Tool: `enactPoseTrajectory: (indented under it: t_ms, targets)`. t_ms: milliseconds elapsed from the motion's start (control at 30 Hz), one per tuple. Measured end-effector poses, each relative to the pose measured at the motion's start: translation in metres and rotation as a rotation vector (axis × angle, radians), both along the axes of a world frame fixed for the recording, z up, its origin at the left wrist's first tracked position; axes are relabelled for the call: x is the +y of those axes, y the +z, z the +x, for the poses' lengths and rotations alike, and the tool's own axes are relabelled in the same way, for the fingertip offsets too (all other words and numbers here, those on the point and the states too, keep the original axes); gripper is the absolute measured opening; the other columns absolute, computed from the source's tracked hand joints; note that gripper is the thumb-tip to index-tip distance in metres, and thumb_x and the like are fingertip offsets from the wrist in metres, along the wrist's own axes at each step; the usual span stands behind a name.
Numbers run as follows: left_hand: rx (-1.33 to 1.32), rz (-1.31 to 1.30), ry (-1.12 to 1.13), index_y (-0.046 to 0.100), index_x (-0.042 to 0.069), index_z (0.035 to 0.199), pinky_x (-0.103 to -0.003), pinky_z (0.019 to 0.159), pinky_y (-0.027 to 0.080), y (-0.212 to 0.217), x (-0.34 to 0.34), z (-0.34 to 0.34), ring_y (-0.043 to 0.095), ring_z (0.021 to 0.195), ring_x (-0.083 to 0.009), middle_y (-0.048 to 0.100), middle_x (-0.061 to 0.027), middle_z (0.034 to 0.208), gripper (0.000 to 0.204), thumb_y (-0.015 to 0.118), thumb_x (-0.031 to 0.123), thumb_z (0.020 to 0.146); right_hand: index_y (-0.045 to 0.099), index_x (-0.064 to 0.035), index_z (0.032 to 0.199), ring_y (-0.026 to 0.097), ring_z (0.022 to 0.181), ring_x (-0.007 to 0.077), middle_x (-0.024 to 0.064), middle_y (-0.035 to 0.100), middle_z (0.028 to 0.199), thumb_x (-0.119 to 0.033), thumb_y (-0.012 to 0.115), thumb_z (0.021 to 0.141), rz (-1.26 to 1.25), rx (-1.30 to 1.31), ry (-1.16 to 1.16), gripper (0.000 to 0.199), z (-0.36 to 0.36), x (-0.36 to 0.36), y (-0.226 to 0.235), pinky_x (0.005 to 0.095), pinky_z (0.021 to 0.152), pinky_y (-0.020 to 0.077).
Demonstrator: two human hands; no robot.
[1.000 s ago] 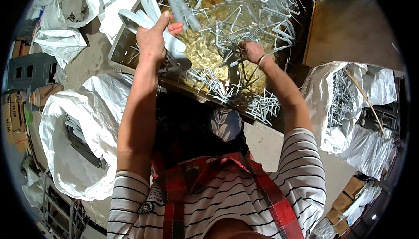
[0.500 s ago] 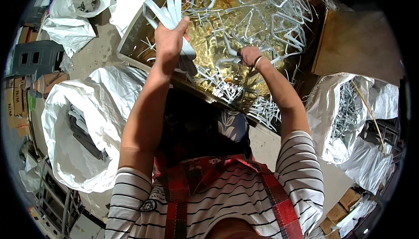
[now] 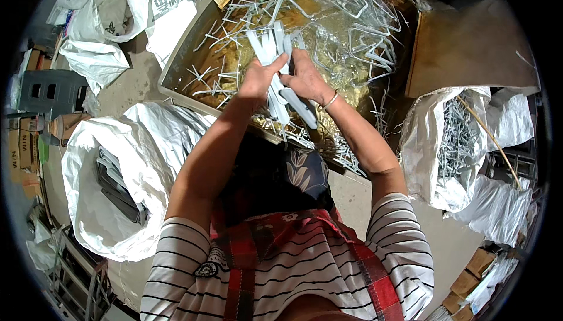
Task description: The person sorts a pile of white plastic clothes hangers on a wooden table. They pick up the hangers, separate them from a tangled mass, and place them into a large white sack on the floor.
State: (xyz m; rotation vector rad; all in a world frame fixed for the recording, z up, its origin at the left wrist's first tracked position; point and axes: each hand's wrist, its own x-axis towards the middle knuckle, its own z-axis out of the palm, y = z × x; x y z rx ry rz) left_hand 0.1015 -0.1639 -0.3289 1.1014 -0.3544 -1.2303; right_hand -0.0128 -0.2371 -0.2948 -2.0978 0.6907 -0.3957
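My left hand (image 3: 258,80) grips a bundle of long, pale grey plastic strips (image 3: 268,48), fanned out at the top, their lower ends hanging below my fingers. Close against it on the right, my right hand (image 3: 309,80) is closed around another grey strip, held alongside the bundle; its fingers are partly hidden. Both hands are over a square metal tank (image 3: 187,101) of yellowish, rippling water (image 3: 346,95). Thin, bent white plastic pieces (image 3: 372,51) float in it, thickest along the far and right sides.
To my left a white woven sack (image 3: 88,204) stands open with dark and grey plastic parts (image 3: 114,174) inside. On the right another sack (image 3: 422,151) holds grey scraps with a thin stick (image 3: 489,136). A brown board (image 3: 469,57) lies beyond it.
My right hand has lifted a grey strip out of the water and brought it to the bundle. My left hand has moved right and nearer, over the tank's middle.
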Motion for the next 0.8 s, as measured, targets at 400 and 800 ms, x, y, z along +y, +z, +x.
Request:
enactPoseTrajectory:
  t_ms: [400,800]
  targets:
    - [-0.244,-0.182,-0.060,0.058,0.003,0.103,-0.028,0.068,0.049,0.018,0.021,0.026,0.060,0.076,-0.0121,0.061,-0.0052,0.084,0.026,0.057,0.024,0.088,0.049,0.0017,0.124,0.046,0.116,0.0334,0.0233,0.044,0.129,-0.043,0.063,0.075,0.133,-0.004,-0.510,0.067,-0.070,-0.046,0.002,0.0401,0.097,0.0363]
    - [0.297,-0.152,0.273,0.057,0.004,0.095,-0.036,0.081,0.049,0.038,0.010,0.037,0.059,0.084,-0.0214,0.060,-0.0096,0.087,0.020,0.064,0.017,0.082,0.053,0.0071,0.085,0.049,0.043,0.0119,0.0094,0.056,0.063,0.002,0.055,0.081,1.085,-0.289,-0.612,0.007,-0.112,-0.058,-0.082,0.0230,0.039,0.0435]
